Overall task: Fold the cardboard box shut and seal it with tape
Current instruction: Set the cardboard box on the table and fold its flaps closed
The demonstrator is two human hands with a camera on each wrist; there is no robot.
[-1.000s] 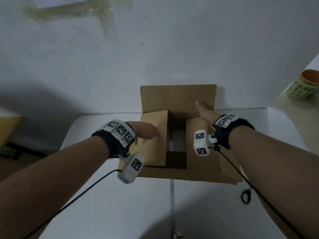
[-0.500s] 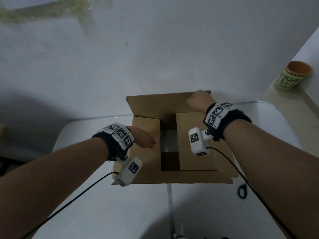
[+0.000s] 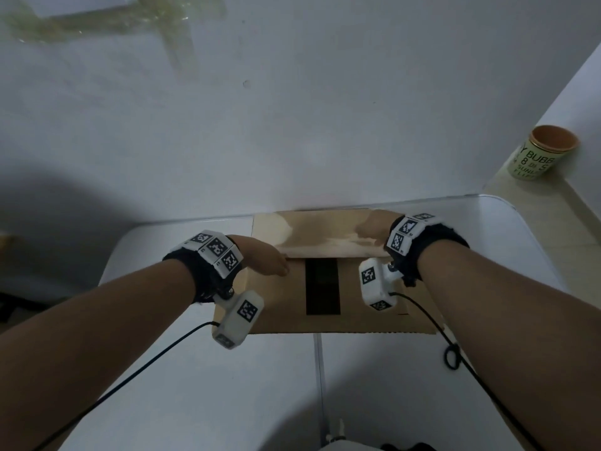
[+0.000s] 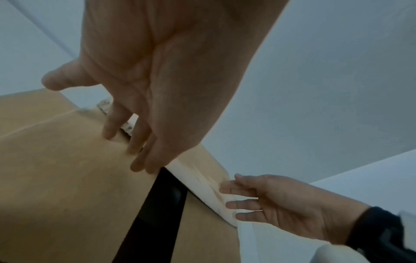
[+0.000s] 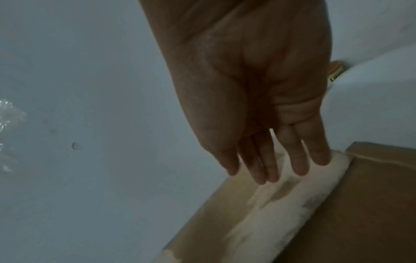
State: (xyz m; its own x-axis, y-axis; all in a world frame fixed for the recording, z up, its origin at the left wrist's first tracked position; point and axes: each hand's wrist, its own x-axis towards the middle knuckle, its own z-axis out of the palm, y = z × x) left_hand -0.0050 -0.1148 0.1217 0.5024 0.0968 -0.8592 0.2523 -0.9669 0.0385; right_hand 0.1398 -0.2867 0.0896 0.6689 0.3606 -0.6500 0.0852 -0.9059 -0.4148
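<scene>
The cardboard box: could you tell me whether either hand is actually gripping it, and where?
Neither grips. The right hand presses straight fingers on the far flap; the left hand rests fingertips on the left flap.

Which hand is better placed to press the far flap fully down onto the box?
Probably the right hand: its straight fingers already lie on the far flap. The left hand rests on the left side flap.

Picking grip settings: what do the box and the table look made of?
Box: brown corrugated cardboard, matte; fluted cut edge shows along the near flap. Pale torn patches on the far flap, likely old tape damage. Table: smooth white top, faint sheen; plastic or laminate, unclear.
</scene>
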